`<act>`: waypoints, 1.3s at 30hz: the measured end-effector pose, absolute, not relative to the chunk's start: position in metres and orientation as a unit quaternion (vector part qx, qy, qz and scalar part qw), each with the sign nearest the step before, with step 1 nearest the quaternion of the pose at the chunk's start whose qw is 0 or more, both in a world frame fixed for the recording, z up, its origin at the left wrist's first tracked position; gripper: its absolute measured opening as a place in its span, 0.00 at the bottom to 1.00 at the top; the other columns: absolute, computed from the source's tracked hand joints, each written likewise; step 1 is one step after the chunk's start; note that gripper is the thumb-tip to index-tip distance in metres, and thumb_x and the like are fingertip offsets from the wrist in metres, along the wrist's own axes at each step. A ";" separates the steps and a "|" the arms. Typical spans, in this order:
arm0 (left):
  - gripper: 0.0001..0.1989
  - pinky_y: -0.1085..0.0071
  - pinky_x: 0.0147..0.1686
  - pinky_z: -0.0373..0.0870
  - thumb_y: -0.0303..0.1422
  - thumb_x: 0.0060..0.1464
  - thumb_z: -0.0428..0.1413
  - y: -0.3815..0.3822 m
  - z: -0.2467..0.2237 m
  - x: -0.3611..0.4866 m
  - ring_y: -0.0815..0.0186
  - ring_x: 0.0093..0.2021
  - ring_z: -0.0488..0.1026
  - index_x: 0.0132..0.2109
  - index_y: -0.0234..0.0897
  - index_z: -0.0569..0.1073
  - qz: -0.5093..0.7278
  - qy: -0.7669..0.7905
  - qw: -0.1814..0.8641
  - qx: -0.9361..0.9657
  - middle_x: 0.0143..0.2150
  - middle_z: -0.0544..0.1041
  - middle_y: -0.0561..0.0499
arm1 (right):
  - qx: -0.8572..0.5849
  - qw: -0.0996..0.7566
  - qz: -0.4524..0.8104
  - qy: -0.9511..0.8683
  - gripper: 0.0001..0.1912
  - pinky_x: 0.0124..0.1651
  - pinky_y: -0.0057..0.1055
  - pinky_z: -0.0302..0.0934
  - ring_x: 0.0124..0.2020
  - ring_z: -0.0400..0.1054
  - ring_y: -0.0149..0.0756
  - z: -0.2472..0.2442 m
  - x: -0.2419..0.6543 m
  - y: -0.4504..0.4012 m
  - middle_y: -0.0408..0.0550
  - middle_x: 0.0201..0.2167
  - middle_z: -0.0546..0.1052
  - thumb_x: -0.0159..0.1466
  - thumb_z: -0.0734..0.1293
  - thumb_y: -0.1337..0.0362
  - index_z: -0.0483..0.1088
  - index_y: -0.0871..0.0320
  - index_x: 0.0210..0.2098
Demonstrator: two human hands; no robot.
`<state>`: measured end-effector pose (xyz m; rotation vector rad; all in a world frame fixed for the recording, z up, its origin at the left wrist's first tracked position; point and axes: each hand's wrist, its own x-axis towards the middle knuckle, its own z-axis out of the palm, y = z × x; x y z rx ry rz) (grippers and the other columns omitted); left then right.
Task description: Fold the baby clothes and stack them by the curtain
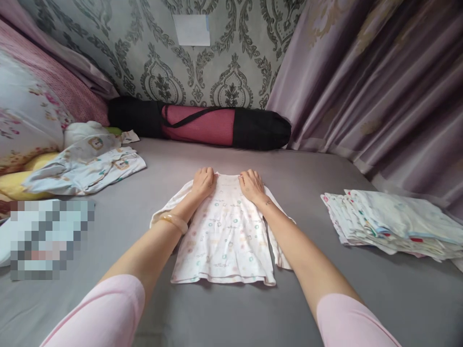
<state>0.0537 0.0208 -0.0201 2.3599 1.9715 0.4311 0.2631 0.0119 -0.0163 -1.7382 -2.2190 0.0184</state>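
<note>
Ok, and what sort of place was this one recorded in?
Probably a bedroom, with the work done on a bed: a grey sheet covers the surface, a floral pillow sits at the left, and a purple curtain hangs alongside.

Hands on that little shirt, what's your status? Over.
Left hand, right hand on shoulders of shirt. Shirt spread out, hem nearest. Forearms cross its sleeves; folded clothes stacked off right.

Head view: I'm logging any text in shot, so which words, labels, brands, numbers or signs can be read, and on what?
None can be read.
Patterned shirt: tiny printed marks, too small to read.
Pixelated item at left: blurred out.
Folded clothes at right, loose fabric at left: prints too small.
Paper on the wall: no legible text.
Right wrist: dark mark, too small.
</note>
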 end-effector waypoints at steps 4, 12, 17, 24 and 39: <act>0.16 0.58 0.48 0.62 0.38 0.66 0.43 0.018 -0.017 0.057 0.49 0.51 0.68 0.48 0.33 0.69 0.137 0.669 0.003 0.730 0.49 0.73 0.35 | -0.616 0.147 -0.010 -0.774 0.17 0.53 0.42 0.53 0.50 0.61 0.51 -0.018 0.260 0.009 0.60 0.50 0.70 0.73 0.53 0.59 0.69 0.58 0.50; 0.17 0.54 0.48 0.60 0.35 0.66 0.39 0.010 -0.012 0.063 0.45 0.52 0.66 0.49 0.30 0.69 0.117 0.664 -0.049 0.737 0.50 0.71 0.32 | -0.624 0.146 0.109 -0.760 0.17 0.58 0.42 0.55 0.56 0.62 0.48 -0.003 0.264 0.016 0.58 0.55 0.71 0.72 0.56 0.59 0.69 0.57 0.54; 0.17 0.53 0.52 0.60 0.31 0.65 0.38 0.005 -0.008 0.066 0.45 0.55 0.65 0.51 0.31 0.69 0.113 0.629 -0.080 0.765 0.53 0.70 0.31 | -0.609 0.284 0.221 -0.707 0.16 0.56 0.34 0.61 0.55 0.69 0.39 0.027 0.316 0.002 0.54 0.54 0.75 0.69 0.60 0.62 0.71 0.57 0.53; 0.14 0.60 0.46 0.69 0.26 0.61 0.44 0.014 0.011 0.070 0.50 0.49 0.74 0.48 0.33 0.72 0.030 0.615 0.008 0.788 0.48 0.76 0.34 | -0.704 0.211 0.361 -0.574 0.20 0.26 0.28 0.67 0.24 0.71 0.33 0.042 0.405 -0.076 0.53 0.27 0.79 0.63 0.68 0.49 0.72 0.60 0.25; 0.19 0.61 0.61 0.66 0.27 0.64 0.42 -0.016 -0.025 0.174 0.60 0.60 0.69 0.58 0.33 0.69 0.188 0.388 0.063 0.900 0.59 0.73 0.39 | -0.679 -0.106 0.244 -0.684 0.11 0.29 0.29 0.56 0.30 0.73 0.39 0.063 0.379 -0.108 0.49 0.26 0.77 0.54 0.71 0.56 0.74 0.58 0.30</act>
